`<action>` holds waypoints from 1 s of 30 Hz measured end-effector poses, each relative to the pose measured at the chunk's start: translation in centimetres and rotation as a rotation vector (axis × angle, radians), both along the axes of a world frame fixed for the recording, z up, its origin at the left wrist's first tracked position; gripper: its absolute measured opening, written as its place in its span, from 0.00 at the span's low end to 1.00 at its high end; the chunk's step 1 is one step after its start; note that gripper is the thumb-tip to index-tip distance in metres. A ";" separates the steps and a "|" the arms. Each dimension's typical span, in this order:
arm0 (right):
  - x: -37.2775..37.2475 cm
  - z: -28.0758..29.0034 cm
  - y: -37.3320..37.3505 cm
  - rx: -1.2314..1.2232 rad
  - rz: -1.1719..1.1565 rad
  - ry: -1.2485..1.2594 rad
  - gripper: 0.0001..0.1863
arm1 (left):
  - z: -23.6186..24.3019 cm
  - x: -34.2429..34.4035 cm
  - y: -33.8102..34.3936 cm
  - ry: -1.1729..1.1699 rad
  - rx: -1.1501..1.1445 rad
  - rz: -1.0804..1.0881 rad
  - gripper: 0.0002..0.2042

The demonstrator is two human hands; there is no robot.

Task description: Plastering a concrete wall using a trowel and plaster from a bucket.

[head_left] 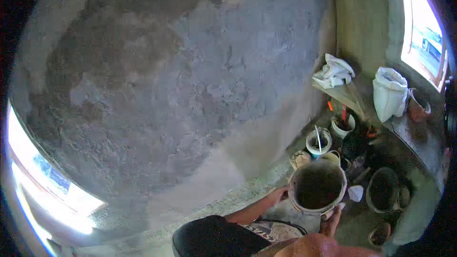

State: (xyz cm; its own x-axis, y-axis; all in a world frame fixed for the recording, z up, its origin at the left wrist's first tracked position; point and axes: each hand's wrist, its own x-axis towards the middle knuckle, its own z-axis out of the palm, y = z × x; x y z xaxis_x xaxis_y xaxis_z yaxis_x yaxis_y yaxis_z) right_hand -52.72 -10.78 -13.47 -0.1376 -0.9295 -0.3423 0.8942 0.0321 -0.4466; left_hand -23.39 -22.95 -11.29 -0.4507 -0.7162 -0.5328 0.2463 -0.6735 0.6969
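Nearest the camera, a bucket [318,186] is held up over the floor [223,204] by both hands, at the foot of the wall [190,66]. It is gripped at its left rim by the left hand [280,194], fingers closed against the side. It is supported from below and at its near right side by the right hand [332,219], fingers curled onto the rim. A dark, wet mix is seen inside the bucket; how full it is cannot be told.

Beyond the bucket, toward the corner of the floor, a smaller pail [318,143] with a stick standing in it is noted, and past that a white pot [343,126]. A dark basin [383,189] lies on the floor to the right of the bucket, close beside it. A white sack [389,93] stands near the window [421,33], and a crumpled white cloth [334,71] rests on a plank [340,94] leaning at the corner. Grey plaster is spread in rough patches across the wall.
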 end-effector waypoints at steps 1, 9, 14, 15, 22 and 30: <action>-0.6 -1.7 -0.7 -0.008 -0.027 0.245 0.24 | 2.9 -0.7 0.1 -0.092 -0.091 0.009 0.15; 5.1 7.6 -0.8 0.188 -0.164 0.045 0.21 | 3.1 0.8 -4.6 -0.247 -0.566 0.275 0.27; 5.5 10.5 0.2 0.100 0.031 -0.080 0.17 | 15.7 -1.0 -2.0 0.038 -0.540 0.477 0.25; 5.5 11.2 0.5 0.114 0.025 -0.086 0.17 | 17.1 -1.6 -1.2 0.016 -0.558 0.527 0.23; 5.0 12.5 0.5 0.274 0.115 0.314 0.15 | 19.6 1.2 -1.8 0.054 -0.698 0.550 0.22; -0.1 14.4 2.8 0.310 0.060 1.134 0.24 | 20.7 2.8 -1.4 0.098 -0.848 0.427 0.23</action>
State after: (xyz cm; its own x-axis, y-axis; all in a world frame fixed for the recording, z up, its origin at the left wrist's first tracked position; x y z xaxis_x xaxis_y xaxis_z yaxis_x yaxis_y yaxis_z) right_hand -52.82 -7.95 0.96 -0.4678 -0.8433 -0.2646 -0.0166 0.3077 -0.9513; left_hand -20.60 -24.37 9.42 -0.0765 -0.9609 0.2662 0.4379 0.2075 0.8747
